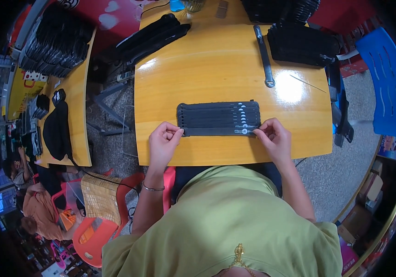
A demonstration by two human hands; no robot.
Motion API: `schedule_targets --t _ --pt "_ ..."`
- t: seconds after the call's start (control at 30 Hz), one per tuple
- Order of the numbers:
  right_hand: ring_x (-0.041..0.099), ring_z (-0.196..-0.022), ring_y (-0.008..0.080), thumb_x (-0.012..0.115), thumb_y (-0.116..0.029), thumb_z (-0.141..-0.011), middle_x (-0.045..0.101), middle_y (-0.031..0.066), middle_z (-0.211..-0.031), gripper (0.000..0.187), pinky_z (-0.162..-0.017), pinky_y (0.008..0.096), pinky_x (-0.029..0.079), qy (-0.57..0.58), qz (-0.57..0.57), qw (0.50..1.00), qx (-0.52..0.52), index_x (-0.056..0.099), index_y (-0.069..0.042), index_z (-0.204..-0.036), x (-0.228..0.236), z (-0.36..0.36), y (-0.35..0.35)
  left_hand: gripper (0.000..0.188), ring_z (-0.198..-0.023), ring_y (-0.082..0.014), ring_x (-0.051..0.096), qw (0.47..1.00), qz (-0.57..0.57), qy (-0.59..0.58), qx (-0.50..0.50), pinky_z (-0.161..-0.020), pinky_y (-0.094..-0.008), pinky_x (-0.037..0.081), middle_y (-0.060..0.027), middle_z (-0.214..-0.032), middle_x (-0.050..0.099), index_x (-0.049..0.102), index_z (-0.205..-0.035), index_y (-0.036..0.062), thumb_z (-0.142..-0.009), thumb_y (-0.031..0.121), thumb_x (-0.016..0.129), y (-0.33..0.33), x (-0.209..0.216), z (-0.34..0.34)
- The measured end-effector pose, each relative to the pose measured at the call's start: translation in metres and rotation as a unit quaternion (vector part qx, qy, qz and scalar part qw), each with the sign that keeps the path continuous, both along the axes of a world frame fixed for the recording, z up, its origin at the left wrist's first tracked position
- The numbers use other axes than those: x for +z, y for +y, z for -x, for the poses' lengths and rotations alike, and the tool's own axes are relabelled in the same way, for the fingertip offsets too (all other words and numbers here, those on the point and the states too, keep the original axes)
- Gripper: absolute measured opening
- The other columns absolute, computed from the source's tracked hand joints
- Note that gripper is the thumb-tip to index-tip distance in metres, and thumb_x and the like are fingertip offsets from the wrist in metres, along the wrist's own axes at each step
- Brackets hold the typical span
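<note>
In front of me a row of black straps (212, 113) lies side by side on the yellow wooden table (198, 150). White print runs along their right part, and small holes show at their left ends. The nearest black strap (212, 131) lies along the row's front edge. At its left end, my left hand (163, 144) pinches the tip between thumb and forefinger. The opposite tip is between the thumb and fingers of my right hand (275, 141). Farther off to the right, a single black strap (263, 55) lies lengthwise, its holed end toward me.
Black strap bundles lie at the table's far left (154, 37) and far right. A thin stick (308, 83) rests near the right edge. Left stands a side table (79, 129) with black stacks, and a red chair (97, 240). A blue chair (385, 83) is right. Another person (45, 212) sits lower left.
</note>
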State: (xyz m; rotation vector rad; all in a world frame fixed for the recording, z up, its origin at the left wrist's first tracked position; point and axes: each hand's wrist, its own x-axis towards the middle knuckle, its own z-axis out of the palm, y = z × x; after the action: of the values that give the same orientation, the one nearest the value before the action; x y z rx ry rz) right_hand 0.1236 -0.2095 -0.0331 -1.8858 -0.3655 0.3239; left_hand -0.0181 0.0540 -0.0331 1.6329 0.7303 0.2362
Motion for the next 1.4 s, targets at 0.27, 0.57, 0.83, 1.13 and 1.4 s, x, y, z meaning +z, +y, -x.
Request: schedule_targets --t 0.27,0.57,0.83,1.13,1.4 --pt "0.049 -0.059 0.0031 0.071 -0.002 -0.077 0.056 -0.0017 -0.069 0.017 -0.053 0.0162 0.041 0.007 0.035 0.999 0.003 0.055 -0.001 -0.081 0.008 0.000 0.006 0.009 -0.052 0.0012 0.044 1.000 -0.013 0.000 -0.003 -0.045 -0.0155 0.031 0.0040 -0.061 0.053 0.056 -0.078 0.0006 -0.083 0.000 0.064 0.002 -0.004 0.001" --pt "0.049 -0.058 0.0031 0.072 -0.003 -0.077 0.056 -0.0014 -0.068 0.017 -0.052 0.0163 0.041 -0.005 0.053 0.999 -0.005 0.056 0.000 -0.079 0.009 0.000 0.009 0.010 -0.050 0.0010 0.044 1.000 -0.015 0.001 -0.003 -0.044 -0.0156 0.030 0.0043 -0.058 0.051 0.056 -0.077 0.0007 -0.082 -0.001 0.064 0.002 -0.004 0.001" --pt "0.050 -0.058 0.0034 0.072 -0.002 -0.077 0.056 -0.0008 -0.067 0.016 -0.052 0.0167 0.041 -0.013 0.067 0.998 -0.006 0.056 0.000 -0.079 0.009 0.000 0.009 0.010 -0.049 0.0006 0.044 1.000 -0.016 0.004 -0.004 -0.044 -0.0157 0.031 0.0042 -0.057 0.051 0.056 -0.077 0.0008 -0.082 0.000 0.064 0.002 -0.004 0.000" --pt "0.050 -0.056 0.0041 0.073 -0.003 -0.076 0.056 0.0006 -0.066 0.018 -0.051 0.0179 0.041 -0.037 0.077 0.996 -0.010 0.055 0.000 -0.079 0.010 0.001 0.011 0.010 -0.049 0.0004 0.045 1.000 -0.026 0.001 0.002 -0.044 -0.0157 0.032 0.0036 -0.055 0.051 0.056 -0.077 0.0005 -0.082 -0.001 0.064 0.000 -0.004 0.000" --pt "0.048 -0.056 0.0058 0.072 -0.003 -0.076 0.056 0.0034 -0.073 0.016 -0.051 0.0201 0.040 -0.101 0.111 0.989 -0.002 0.056 0.000 -0.080 0.014 -0.001 0.013 0.009 -0.053 -0.0018 0.049 0.993 -0.113 -0.011 -0.012 -0.046 -0.0164 0.037 0.0001 -0.072 0.052 0.056 -0.080 -0.0016 -0.081 -0.002 0.064 0.000 -0.007 0.003"
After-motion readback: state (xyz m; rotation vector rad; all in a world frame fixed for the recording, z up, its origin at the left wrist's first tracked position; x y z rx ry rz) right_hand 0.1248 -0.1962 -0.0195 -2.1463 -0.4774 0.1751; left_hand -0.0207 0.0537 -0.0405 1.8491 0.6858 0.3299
